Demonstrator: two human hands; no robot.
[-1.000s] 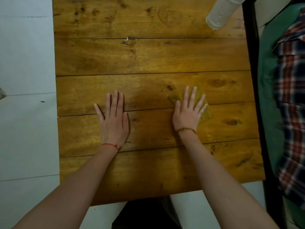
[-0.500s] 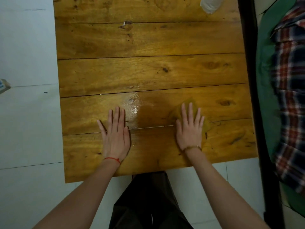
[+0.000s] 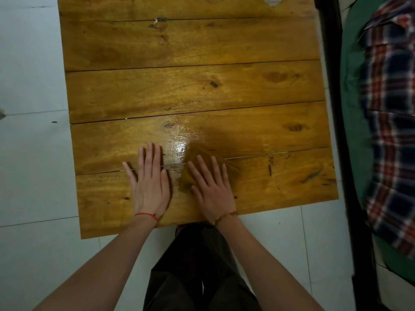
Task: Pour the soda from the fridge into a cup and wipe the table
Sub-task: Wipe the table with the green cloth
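Wooden plank table [image 3: 202,86] shows a wet sheen [image 3: 179,142]; the right hand [image 3: 213,187], flat on a mustard-yellow cloth [image 3: 195,153], has slid leftward toward the flat, empty left hand [image 3: 150,182], so wiping progresses.

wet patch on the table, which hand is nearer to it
Right. The right hand presses the yellow cloth at the edge of the wet patch; the left hand lies flat just left of it.

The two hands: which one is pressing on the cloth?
The right hand, with the bracelet, lies flat on the yellowish cloth. The left hand rests on bare wood.
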